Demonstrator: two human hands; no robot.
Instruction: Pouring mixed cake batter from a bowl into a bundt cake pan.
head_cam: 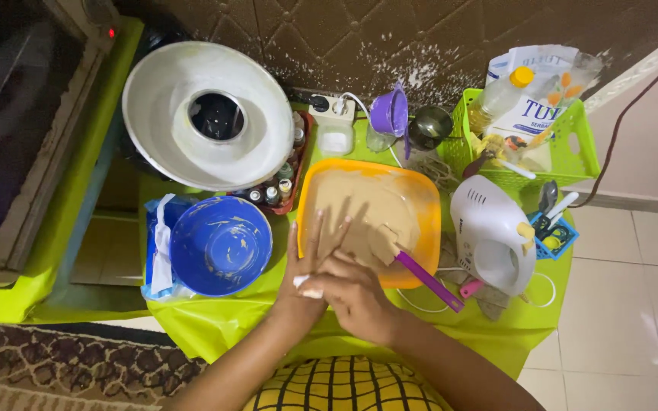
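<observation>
Tissue point(308, 287), small and white, sits pinched in the right hand point(356, 293) fingers against the left hand point(310, 262), whose fingers are spread flat. Both hands hover at the near rim of the orange batter bowl point(420, 199); a purple spatula point(428, 280) leans rightward. Blue bowl point(221, 243) left, white hand mixer point(490, 232) right, on the green table point(215, 323).
</observation>
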